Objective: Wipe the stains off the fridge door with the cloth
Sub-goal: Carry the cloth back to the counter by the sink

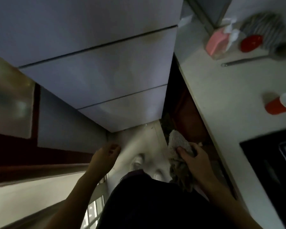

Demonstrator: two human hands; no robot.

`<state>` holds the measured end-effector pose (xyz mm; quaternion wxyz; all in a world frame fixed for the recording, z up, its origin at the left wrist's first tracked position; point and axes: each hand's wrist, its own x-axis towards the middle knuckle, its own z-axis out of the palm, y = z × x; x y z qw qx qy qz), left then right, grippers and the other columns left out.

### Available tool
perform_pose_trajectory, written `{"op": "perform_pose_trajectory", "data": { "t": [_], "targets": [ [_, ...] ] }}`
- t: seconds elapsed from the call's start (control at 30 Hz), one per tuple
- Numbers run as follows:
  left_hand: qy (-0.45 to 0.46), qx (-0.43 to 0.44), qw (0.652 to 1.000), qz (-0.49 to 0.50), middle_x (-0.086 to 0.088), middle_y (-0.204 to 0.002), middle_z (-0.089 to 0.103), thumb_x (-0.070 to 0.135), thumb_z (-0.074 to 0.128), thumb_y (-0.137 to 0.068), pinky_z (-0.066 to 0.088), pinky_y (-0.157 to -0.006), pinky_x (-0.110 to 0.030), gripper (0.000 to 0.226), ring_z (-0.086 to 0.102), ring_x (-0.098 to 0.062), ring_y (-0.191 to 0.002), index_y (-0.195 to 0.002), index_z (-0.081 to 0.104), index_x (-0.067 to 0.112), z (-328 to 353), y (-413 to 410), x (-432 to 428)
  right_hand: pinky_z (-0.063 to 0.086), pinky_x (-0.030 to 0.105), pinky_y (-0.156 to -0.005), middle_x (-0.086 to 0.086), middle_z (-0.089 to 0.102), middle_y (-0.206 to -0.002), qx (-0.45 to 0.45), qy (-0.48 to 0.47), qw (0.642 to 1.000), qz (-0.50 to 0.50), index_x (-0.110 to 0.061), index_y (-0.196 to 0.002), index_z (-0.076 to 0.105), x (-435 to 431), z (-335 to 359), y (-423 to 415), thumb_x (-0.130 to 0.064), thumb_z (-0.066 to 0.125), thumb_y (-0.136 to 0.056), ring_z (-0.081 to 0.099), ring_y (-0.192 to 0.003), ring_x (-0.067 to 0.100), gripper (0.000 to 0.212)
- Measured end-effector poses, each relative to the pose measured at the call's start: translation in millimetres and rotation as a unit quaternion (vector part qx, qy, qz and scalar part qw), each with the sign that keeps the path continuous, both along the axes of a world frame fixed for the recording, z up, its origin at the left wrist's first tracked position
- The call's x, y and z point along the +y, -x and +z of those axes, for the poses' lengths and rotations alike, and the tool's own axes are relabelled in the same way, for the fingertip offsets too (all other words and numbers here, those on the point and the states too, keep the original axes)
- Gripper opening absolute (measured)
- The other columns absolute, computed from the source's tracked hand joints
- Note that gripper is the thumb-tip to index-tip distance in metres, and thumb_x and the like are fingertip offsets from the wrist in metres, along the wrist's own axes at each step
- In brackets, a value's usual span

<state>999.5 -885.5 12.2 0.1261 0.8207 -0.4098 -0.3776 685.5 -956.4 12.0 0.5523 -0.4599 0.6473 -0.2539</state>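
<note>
The grey fridge door (96, 66) fills the upper middle of the head view, split by two dark seams. A brownish stain (151, 38) shows near its upper right edge, just below the top seam. My right hand (194, 161) grips a crumpled grey cloth (178, 144) low down, beside the fridge's lower right corner and apart from the door. My left hand (106, 156) hangs below the fridge's bottom left corner with loosely curled fingers, holding nothing.
A white counter (221, 100) runs along the right, carrying a pink box (215, 42), a red lid (251, 43), a red cup (277, 107), a metal rod (243, 61) and a black hob (271, 162). A dark gap (178, 103) separates fridge and counter. My shoes (138, 161) stand on pale floor.
</note>
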Motion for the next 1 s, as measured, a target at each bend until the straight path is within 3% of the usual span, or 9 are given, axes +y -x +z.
{"op": "perform_pose_trajectory", "data": {
  "t": [0.1, 0.23, 0.33, 0.43, 0.57, 0.7, 0.83, 1.0],
  "targets": [
    [-0.060, -0.004, 0.996, -0.063, -0.001, -0.106, 0.073, 0.036, 0.058, -0.098, 0.045, -0.077, -0.025, 0.026, 0.065, -0.014, -0.088, -0.116, 0.069, 0.021, -20.3, -21.0, -30.7, 0.047, 0.006, -0.061, -0.015, 0.071, -0.090, 0.023, 0.001, 0.998, -0.058, -0.027, -0.101, 0.070, -5.1, -1.9, 0.3, -0.031, 0.078, -0.087, 0.065, -0.076, -0.009, 0.017],
    [-0.109, 0.000, 0.982, -0.152, -0.003, -0.116, 0.071, 0.033, 0.056, -0.100, 0.041, -0.066, -0.019, 0.029, 0.066, -0.020, -0.099, -0.122, 0.068, 0.018, -36.6, -40.5, -98.3, 0.048, 0.008, -0.057, -0.019, 0.073, -0.077, 0.040, 0.012, 0.985, -0.166, -0.028, -0.087, 0.067, -0.5, 2.1, -3.3, -0.026, 0.078, -0.087, 0.066, -0.069, -0.008, 0.011],
    [-0.131, -0.043, 0.938, -0.317, -0.014, -0.115, 0.071, 0.032, 0.049, -0.103, 0.039, -0.079, -0.026, 0.025, 0.063, -0.024, -0.100, -0.103, 0.068, 0.015, -43.3, -37.3, -151.2, 0.051, 0.010, -0.058, -0.014, 0.075, -0.082, 0.056, 0.025, 0.962, -0.264, -0.024, -0.092, 0.070, 17.6, 8.7, -9.0, -0.026, 0.079, -0.087, 0.070, -0.070, 0.002, 0.011],
    [-0.147, -0.057, 0.888, -0.433, -0.009, -0.120, 0.068, 0.037, 0.045, -0.104, 0.041, -0.087, -0.029, 0.034, 0.059, -0.020, -0.100, -0.113, 0.067, 0.013, -45.1, -8.3, -196.4, 0.054, 0.014, -0.063, -0.014, 0.076, -0.086, 0.065, 0.028, 0.932, -0.356, -0.023, -0.094, 0.071, 50.0, 13.4, -13.3, -0.027, 0.080, -0.086, 0.071, -0.074, 0.002, 0.013],
    [-0.141, -0.064, 0.808, -0.568, -0.001, -0.109, 0.067, 0.043, 0.046, -0.102, 0.046, -0.083, -0.031, 0.031, 0.060, -0.014, -0.091, -0.115, 0.064, 0.021, -37.8, 65.8, -226.4, 0.050, 0.010, -0.061, -0.019, 0.074, -0.086, 0.066, 0.022, 0.864, -0.498, -0.027, -0.094, 0.070, 113.6, 16.7, -22.6, -0.028, 0.081, -0.085, 0.069, -0.075, -0.002, 0.015],
    [-0.105, -0.050, 0.730, -0.674, 0.011, -0.095, 0.069, 0.044, 0.052, -0.099, 0.052, -0.082, -0.032, 0.021, 0.064, -0.012, -0.090, -0.095, 0.064, 0.026, -31.4, 140.1, -211.7, 0.051, 0.015, -0.063, -0.011, 0.075, -0.084, 0.064, 0.019, 0.769, -0.636, -0.023, -0.095, 0.070, 188.3, 18.7, -40.1, -0.026, 0.080, -0.086, 0.070, -0.074, 0.003, 0.013],
    [-0.111, -0.060, 0.650, -0.750, 0.005, -0.083, 0.071, 0.043, 0.057, -0.096, 0.049, -0.069, -0.026, 0.023, 0.066, -0.012, -0.080, -0.085, 0.068, 0.026, -38.2, 187.3, -171.5, 0.056, 0.034, -0.074, -0.003, 0.076, -0.088, 0.060, 0.005, 0.675, -0.736, -0.020, -0.097, 0.071, 267.5, 18.1, -66.3, -0.025, 0.078, -0.087, 0.072, -0.081, 0.014, 0.013],
    [-0.146, -0.107, 0.597, -0.782, -0.016, -0.084, 0.068, 0.038, 0.054, -0.100, 0.045, -0.071, -0.030, 0.040, 0.063, -0.022, -0.078, -0.085, 0.064, 0.002, -60.7, 204.8, -115.7, 0.055, 0.035, -0.075, -0.003, 0.076, -0.086, 0.060, -0.010, 0.597, -0.800, -0.021, -0.094, 0.071, 363.9, 10.0, -100.2, -0.027, 0.079, -0.087, 0.072, -0.084, 0.018, 0.012]
  ]
}}
